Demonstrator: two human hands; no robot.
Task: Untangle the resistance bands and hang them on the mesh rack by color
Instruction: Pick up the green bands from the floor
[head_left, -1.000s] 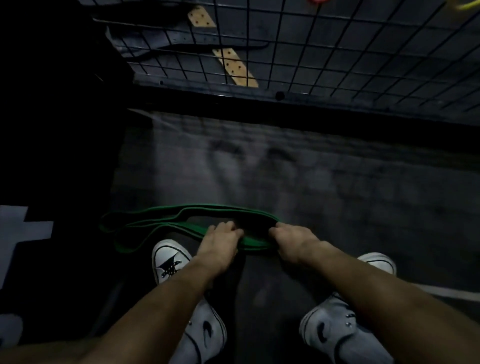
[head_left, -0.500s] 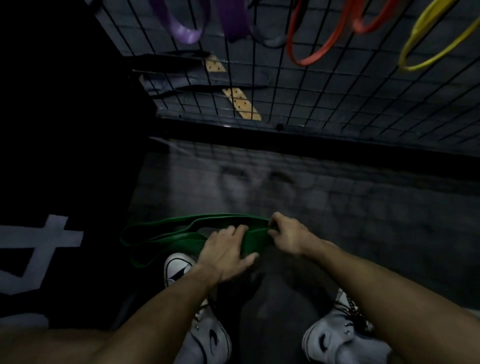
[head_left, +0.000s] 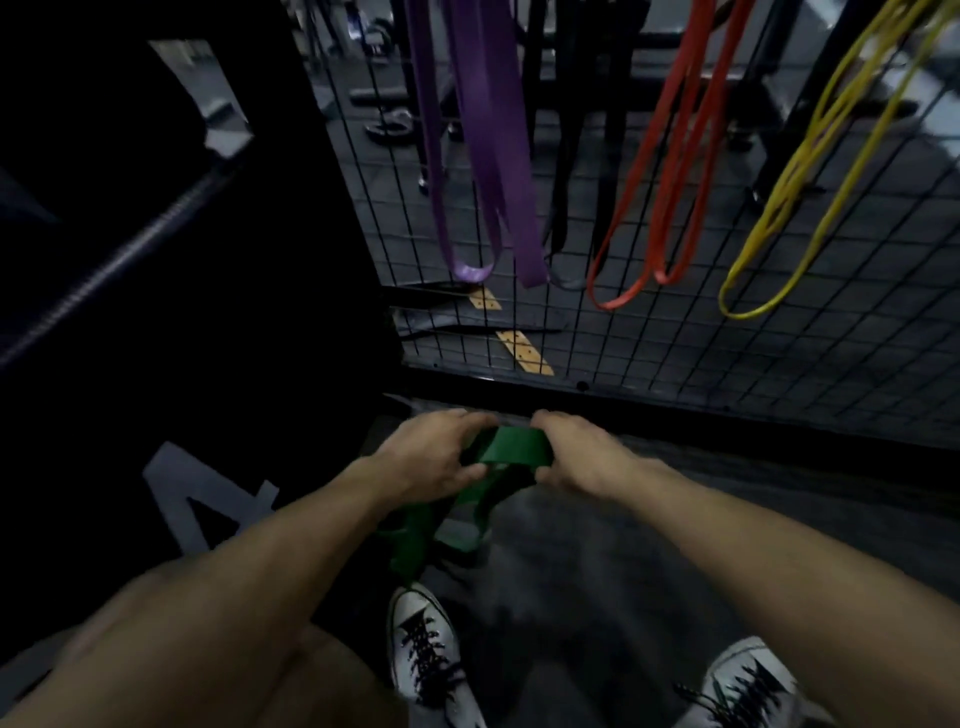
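Head view, change: you have lifted the green band (head_left: 514, 449) off the floor; 1 second ago it lay flat by your shoes.
Left hand (head_left: 428, 457): your fingers curl round the band's left end.
Right hand (head_left: 576, 452): it grips the right end, the loops dangling below.
Mesh rack (head_left: 727, 332): purple bands (head_left: 488, 156), orange bands (head_left: 649, 171) and yellow bands (head_left: 789, 192) already hang there.
Meaning: green looks ready to hang next, once its loops are untwisted.

Tops of the purple bands (head_left: 483, 156), orange bands (head_left: 660, 171) and yellow bands (head_left: 810, 171) run off the far edge; their hooks are unseen
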